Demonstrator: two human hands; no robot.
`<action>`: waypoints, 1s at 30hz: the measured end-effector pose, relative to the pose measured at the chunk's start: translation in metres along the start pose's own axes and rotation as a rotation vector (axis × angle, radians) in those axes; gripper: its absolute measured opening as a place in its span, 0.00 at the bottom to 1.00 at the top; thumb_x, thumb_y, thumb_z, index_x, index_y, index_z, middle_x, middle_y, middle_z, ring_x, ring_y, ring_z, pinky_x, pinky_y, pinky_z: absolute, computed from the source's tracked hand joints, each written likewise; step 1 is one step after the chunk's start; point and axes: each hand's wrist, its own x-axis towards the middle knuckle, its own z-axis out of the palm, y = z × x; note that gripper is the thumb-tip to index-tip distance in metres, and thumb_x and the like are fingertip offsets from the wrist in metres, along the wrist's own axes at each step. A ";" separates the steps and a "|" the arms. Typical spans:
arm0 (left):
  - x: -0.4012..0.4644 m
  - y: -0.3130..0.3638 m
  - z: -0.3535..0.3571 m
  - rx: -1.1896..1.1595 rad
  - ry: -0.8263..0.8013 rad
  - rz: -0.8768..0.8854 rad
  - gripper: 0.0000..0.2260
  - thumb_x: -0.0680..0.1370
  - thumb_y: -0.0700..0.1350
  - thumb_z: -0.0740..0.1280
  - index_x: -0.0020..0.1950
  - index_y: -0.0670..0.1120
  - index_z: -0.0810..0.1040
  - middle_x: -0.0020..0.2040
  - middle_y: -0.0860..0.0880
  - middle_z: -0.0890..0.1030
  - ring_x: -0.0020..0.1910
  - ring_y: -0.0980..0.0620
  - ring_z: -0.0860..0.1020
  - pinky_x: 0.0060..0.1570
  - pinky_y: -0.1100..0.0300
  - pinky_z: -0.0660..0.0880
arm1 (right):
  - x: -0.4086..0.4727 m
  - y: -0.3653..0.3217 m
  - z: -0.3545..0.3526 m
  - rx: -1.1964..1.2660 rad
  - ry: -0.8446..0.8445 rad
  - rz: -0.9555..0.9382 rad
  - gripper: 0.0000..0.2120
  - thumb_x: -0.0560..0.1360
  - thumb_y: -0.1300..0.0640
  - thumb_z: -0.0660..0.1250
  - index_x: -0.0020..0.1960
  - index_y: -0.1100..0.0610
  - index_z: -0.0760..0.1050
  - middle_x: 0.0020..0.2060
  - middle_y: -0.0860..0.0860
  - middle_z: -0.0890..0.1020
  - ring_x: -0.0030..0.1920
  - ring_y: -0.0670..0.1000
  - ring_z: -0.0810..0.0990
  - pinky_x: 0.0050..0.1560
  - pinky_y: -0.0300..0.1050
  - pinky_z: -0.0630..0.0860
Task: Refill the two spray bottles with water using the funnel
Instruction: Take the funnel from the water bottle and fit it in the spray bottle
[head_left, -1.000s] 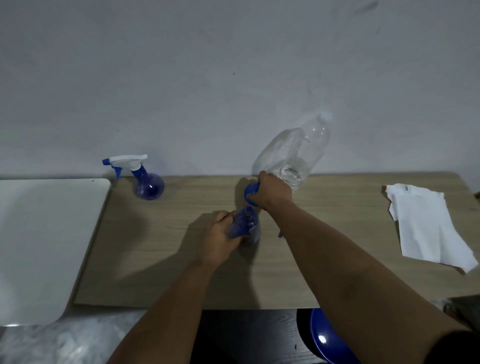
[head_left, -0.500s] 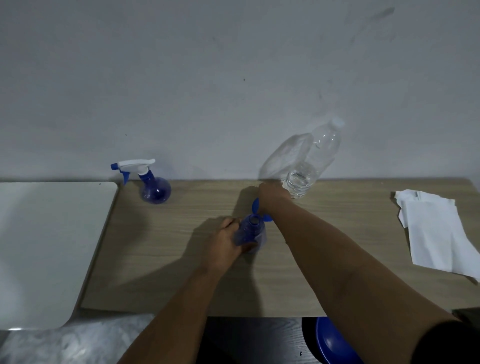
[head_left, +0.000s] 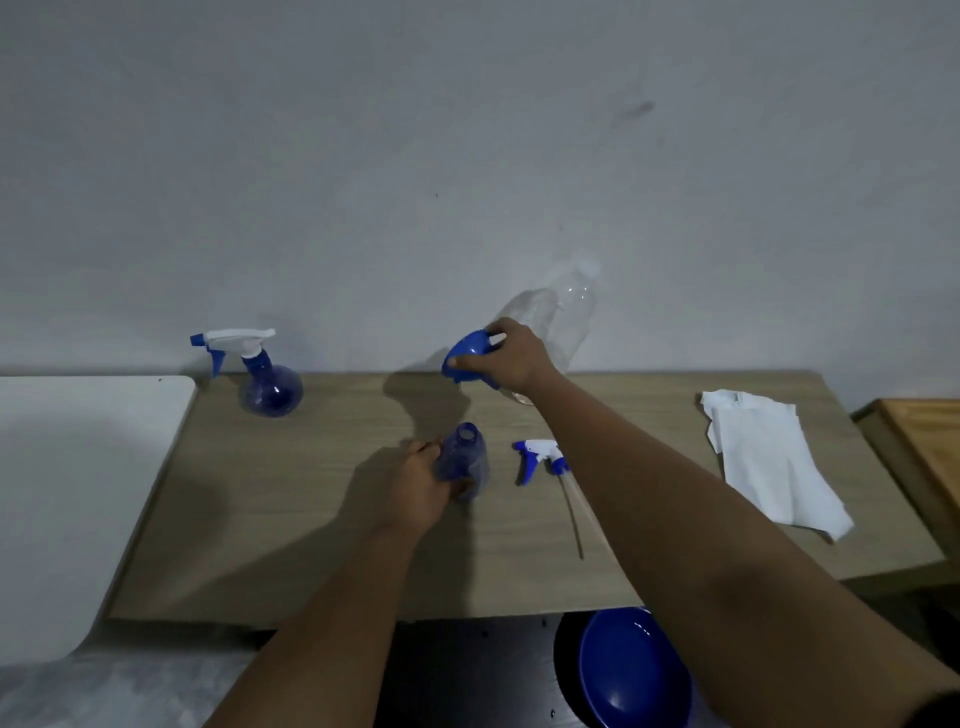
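The right hand holds the blue funnel in the air, fingers curled round its bowl, above and a little beyond the open spray bottle. The left hand grips that bottle by its left side, keeping it upright on the wooden table; its neck is bare and open. The bottle's own spray head lies on the table just to its right, its dip tube trailing toward the near edge.

Behind the right hand, against the wall, stands a clear plastic water bottle, partly hidden by the hand. At far left stands the second spray bottle, with its white and blue trigger head on. A white cloth lies at the right of the table. A blue bowl sits below the near edge, and a white surface adjoins the table on the left.

The step in hand looks to be seating the funnel. The next move calls for turning its spout downward and lowering it squarely into the open neck while the left hand steadies the bottle; after that the water bottle would be needed for pouring.
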 end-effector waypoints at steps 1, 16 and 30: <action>-0.001 0.002 0.002 -0.012 0.005 -0.013 0.09 0.70 0.37 0.75 0.45 0.45 0.78 0.49 0.40 0.78 0.47 0.39 0.79 0.48 0.49 0.74 | -0.008 -0.003 -0.003 0.090 0.015 -0.016 0.37 0.65 0.44 0.85 0.68 0.54 0.74 0.58 0.53 0.81 0.54 0.54 0.83 0.45 0.46 0.83; -0.013 0.032 0.009 0.020 -0.030 -0.097 0.17 0.67 0.41 0.76 0.55 0.40 0.80 0.49 0.41 0.83 0.47 0.40 0.82 0.47 0.45 0.79 | -0.104 0.039 0.007 0.568 0.085 -0.146 0.34 0.64 0.64 0.86 0.64 0.55 0.74 0.61 0.53 0.81 0.48 0.46 0.88 0.45 0.41 0.84; -0.011 0.035 0.013 0.037 -0.031 -0.066 0.19 0.68 0.48 0.78 0.57 0.49 0.80 0.49 0.46 0.83 0.47 0.45 0.82 0.49 0.45 0.80 | -0.117 0.062 0.015 0.408 0.087 -0.254 0.30 0.62 0.60 0.85 0.55 0.48 0.71 0.58 0.46 0.78 0.62 0.56 0.81 0.58 0.58 0.82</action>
